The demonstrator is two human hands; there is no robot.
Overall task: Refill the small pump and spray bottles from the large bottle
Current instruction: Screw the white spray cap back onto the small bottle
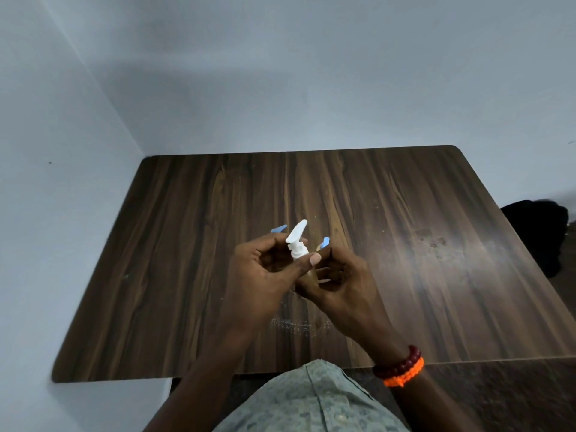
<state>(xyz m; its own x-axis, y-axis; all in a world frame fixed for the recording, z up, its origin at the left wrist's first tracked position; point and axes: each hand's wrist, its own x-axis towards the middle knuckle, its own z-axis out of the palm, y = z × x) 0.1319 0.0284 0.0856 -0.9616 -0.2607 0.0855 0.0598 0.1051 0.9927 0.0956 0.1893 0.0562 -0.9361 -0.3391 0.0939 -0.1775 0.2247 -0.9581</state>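
Both hands meet above the middle of the dark wooden table point(405, 244). My left hand point(265, 275) pinches the white pump head point(297, 238), whose nozzle points up and away. My right hand point(336, 279) wraps around the small bottle point(311, 274) below it; only a tan sliver of the bottle shows between the fingers. Two light blue pump or spray tips poke out behind my hands, one at the left point(279, 228) and one at the right point(324, 242); their bottles are hidden. No large bottle is in sight.
The table stands in a corner of pale walls, at the left and at the back. A dark object point(539, 232) lies off the table's right edge. Small droplets or specks point(299, 324) mark the wood in front of my hands.
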